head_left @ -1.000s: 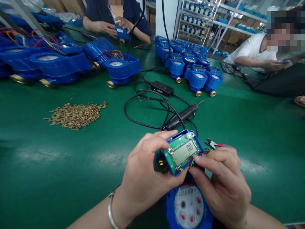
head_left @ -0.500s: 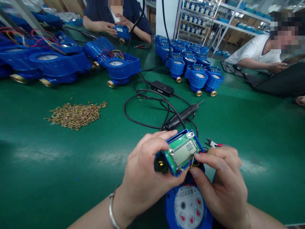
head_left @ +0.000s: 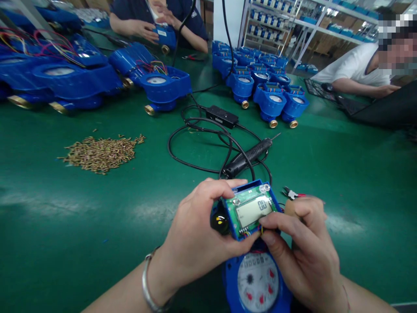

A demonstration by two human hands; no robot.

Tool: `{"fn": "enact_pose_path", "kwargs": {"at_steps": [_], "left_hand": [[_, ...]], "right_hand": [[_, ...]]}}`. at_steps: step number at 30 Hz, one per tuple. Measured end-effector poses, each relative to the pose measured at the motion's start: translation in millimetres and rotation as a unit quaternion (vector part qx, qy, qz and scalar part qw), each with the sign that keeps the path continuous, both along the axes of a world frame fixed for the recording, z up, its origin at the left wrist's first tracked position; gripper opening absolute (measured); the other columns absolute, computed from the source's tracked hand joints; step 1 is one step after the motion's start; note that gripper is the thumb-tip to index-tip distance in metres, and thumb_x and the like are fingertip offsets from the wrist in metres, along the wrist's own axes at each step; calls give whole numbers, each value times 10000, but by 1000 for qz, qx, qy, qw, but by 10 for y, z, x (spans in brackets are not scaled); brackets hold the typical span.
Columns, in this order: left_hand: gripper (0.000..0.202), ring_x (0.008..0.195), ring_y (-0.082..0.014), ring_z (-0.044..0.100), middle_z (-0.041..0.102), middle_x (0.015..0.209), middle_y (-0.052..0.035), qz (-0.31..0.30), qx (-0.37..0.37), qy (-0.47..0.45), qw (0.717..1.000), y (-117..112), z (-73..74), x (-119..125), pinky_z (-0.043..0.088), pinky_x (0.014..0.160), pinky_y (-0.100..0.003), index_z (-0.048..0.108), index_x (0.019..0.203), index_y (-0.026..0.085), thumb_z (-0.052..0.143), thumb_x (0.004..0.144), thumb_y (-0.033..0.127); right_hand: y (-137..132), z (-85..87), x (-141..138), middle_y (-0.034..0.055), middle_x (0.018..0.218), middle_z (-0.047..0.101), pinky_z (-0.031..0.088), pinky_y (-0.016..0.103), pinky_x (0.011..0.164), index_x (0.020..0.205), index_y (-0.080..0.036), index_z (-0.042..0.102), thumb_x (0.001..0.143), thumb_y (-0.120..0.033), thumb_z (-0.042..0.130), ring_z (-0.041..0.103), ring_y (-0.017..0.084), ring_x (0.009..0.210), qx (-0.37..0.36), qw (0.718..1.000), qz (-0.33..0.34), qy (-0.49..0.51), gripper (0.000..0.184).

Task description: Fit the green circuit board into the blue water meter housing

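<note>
Smooth green tabletop (head_left: 97, 243) spreads beyond the person's fingers, and blue plastic meters with brass ends (head_left: 270, 108) stand in rows farther off, apparently set back to leave the hands room. The left hand (head_left: 198, 230) is spread as wide as an open blue rectangular box (head_left: 230, 221), its fingers over the upper edge and its thumb under the lower one, probably to steady the box and keep its grey display (head_left: 252, 212) tilted up into view. Right-hand fingertips, nearly together, seem to pinch thin red and yellow wires at the box's lower edge; the rest of the right hand (head_left: 308, 243) is curled. Just below both sets of fingers sits a blue meter with a white round dial (head_left: 259, 278). Past the fingertips lie a black electric screwdriver (head_left: 249, 158) and, just beyond the right knuckles, red-handled cutting pliers (head_left: 291, 194), likely left there for easy reach.
</note>
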State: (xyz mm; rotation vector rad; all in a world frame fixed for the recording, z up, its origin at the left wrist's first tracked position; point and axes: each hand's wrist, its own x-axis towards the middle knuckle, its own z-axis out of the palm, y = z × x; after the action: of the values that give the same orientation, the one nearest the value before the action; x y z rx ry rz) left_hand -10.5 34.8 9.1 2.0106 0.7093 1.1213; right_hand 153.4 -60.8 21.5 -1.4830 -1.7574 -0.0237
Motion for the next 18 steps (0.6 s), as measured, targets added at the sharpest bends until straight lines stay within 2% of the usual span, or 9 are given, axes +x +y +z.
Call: {"fn": "enact_pose_path", "kwargs": {"at_steps": [3, 11, 18], "left_hand": [[571, 1036, -283, 670, 663, 1130, -71, -6, -23, 10, 1000, 7, -1, -11, 589, 829, -471, 406, 1032, 289, 815, 634, 267], [557, 1031, -287, 670, 665, 1107, -59, -13, -19, 15, 1000, 28, 8, -7, 592, 813, -474, 410, 1029, 298, 813, 644, 304], [592, 1028, -285, 677, 666, 1116, -58, -24, -34, 16, 999, 43, 17, 5, 592, 815, -467, 410, 1031, 302, 841, 628, 342]], "right_hand": [[8, -2, 14, 26, 828, 441, 320, 453, 825, 982, -168, 640, 918, -125, 562, 415, 179, 827, 2, 1000, 11, 14, 109], [17, -33, 3, 20, 812, 430, 325, 406, 752, 967, -179, 658, 914, -103, 574, 417, 171, 803, 3, 998, 13, 59, 125], [36, -24, -12, 17, 787, 439, 334, 432, 795, 921, -155, 684, 897, -88, 598, 420, 168, 805, 12, 998, 13, 64, 111]]}}
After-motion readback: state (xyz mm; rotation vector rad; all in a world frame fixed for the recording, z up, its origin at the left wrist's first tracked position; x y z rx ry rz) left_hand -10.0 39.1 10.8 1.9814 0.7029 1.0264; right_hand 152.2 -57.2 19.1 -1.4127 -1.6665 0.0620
